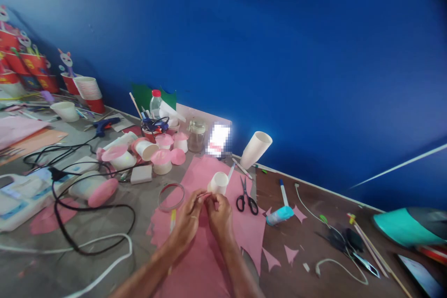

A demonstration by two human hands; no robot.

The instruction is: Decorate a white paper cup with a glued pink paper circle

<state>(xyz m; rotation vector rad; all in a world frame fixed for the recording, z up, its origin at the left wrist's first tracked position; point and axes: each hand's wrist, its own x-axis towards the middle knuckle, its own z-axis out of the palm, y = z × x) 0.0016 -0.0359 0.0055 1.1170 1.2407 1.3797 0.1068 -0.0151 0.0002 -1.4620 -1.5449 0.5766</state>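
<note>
Across the surface, a pink sheet. Over the sheet, left hand and right hand side by side. Just beyond the fingers, slightly right and nearer the right hand, a cup, long axis looking near upright; touching or apart, cannot tell. Between both hands' clamped fingers, a small pink piece.

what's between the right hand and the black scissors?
Only a bare stretch of the pink sheet; nothing else lies between the right hand and the black scissors. Shows in the head view.
</note>
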